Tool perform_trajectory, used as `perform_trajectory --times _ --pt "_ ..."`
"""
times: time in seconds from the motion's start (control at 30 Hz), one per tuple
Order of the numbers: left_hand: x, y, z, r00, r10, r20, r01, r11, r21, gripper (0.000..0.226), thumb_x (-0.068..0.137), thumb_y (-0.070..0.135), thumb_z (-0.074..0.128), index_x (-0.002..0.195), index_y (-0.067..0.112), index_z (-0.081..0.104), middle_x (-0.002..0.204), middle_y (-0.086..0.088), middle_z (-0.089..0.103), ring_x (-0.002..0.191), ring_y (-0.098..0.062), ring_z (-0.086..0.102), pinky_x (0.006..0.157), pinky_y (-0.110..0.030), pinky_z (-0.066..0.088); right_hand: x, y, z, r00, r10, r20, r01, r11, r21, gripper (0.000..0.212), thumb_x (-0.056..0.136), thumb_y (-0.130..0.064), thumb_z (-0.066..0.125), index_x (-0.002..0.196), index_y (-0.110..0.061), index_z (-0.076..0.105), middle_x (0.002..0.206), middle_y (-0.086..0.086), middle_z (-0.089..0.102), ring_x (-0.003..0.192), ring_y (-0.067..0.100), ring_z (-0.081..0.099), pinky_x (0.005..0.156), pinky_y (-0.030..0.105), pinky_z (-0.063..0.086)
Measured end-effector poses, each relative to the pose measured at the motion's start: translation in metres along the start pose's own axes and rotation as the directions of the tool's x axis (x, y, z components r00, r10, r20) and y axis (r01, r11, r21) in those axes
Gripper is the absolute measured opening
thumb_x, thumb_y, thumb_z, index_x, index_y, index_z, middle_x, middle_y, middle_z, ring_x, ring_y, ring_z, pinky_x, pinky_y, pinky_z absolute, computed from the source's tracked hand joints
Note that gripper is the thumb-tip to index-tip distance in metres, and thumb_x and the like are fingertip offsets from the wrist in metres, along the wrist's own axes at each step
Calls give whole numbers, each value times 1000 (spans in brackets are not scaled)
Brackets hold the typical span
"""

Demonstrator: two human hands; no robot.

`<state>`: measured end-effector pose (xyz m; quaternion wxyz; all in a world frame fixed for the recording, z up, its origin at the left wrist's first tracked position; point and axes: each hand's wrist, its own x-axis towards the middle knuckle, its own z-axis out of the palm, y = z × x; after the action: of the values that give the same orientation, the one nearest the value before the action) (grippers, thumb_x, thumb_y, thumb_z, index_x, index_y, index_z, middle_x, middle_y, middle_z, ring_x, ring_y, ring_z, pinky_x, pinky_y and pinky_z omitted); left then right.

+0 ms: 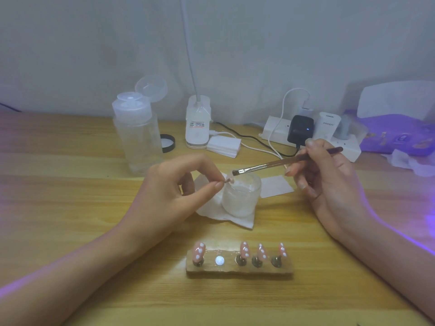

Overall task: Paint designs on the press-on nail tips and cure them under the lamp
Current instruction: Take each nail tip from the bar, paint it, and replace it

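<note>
Frosted jar (pixel 242 198), whitish inside, under brush (pixel 270 164); 4 nail tips (pixel 244 250) on holder (pixel 237 270)

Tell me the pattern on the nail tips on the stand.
The nail tips are pink with white dots; head view shows it.

1. A plain, pale grey wall (pixel 259 43) fills the upper half of the view and meets the back edge of the bench.
2. The bench (pixel 70 208) is light wood, its grain running from left to right.
3. A white desk lamp (pixel 197 123) stands at the back by the wall, its slim neck rising out of view.
4. Violet light (pixel 421 222) washes over the bench's right side, and a fainter tint touches its left edge.
</note>
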<state>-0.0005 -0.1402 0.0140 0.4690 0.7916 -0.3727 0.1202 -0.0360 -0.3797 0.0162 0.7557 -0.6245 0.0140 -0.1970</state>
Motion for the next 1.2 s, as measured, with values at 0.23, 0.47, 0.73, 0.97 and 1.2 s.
perform_trajectory --times 0.23,0.47,0.73,0.97,1.2 --pt "1 -1 0 1000 -24 11 24 998 -52 10 87 12 73 78 14 69 55 36 53 42 2 37 47 -2 27 0 1 -1 1000 -21 -21 21 1000 -18 27 96 -33 57 70 -24 58 62 8 68 38 10 38 45 24 21" --pt "1 -1 0 999 -43 13 44 995 -89 12 84 22 75 78 14 69 53 33 53 41 3 38 47 -2 27 1 4 -2 1000 -22 -10 21 999 -44 29 100 -29 53 72 -24 59 64 7 70 37 8 25 42 13 28" --pt "2 1 1 996 -94 11 94 987 -129 13 80 26 72 77 13 70 51 31 53 41 2 39 47 -3 28 1 4 -2 1000 -25 -9 24 998 -58 26 100 -30 53 76 -21 58 64 7 70 37 7 26 41 13 28" --pt "2 2 1 992 -123 10 123 980 -156 16 78 30 72 75 14 70 51 30 54 40 2 38 46 -3 28 1 4 -2 999 -42 18 43 997 -57 25 101 -30 52 77 -20 55 63 7 70 37 7 27 41 13 29" --pt "3 1 0 991 -128 26 131 976 -173 16 78 29 72 76 13 70 53 28 56 41 1 37 47 -4 28 1 3 -1 997 -63 34 65 997 -40 27 99 -32 55 73 -24 58 63 6 70 37 8 28 41 13 30"
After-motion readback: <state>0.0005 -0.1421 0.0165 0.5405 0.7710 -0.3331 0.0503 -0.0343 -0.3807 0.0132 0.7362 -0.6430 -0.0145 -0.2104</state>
